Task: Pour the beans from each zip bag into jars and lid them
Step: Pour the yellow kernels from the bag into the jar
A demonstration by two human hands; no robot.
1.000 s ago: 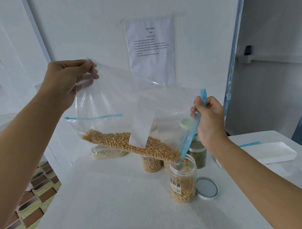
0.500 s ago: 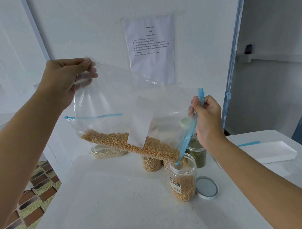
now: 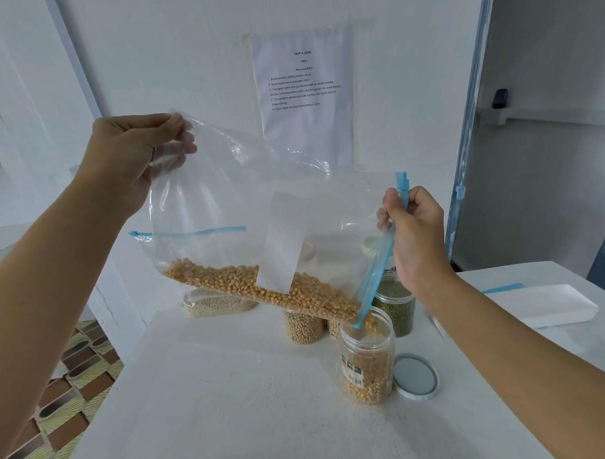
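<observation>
A clear zip bag [image 3: 224, 204] with a blue zipper hangs tilted above the white table [image 3: 214, 404]. My left hand [image 3: 134, 159] pinches its raised bottom corner. My right hand [image 3: 414, 225] grips the blue zipper edge near the mouth. Yellow corn kernels [image 3: 262, 292] lie along the low side and slide toward the mouth. The mouth's lower corner sits at the rim of an open clear jar [image 3: 367, 361], which is over half full of the same kernels. The jar's round lid [image 3: 415, 376] lies upside down on the table right of it.
Behind the bag stand a jar of pale beans [image 3: 304, 327] and a lidded jar of green beans [image 3: 396, 308]. Another bag of small pale grains [image 3: 218, 304] lies at the back left. A white tray [image 3: 557, 306] rests at the right. The table's left edge drops to a tiled floor [image 3: 60, 392].
Both hands hold the bag almost as before. More kernels have run toward the mouth and the level in the jar has risen slightly.
</observation>
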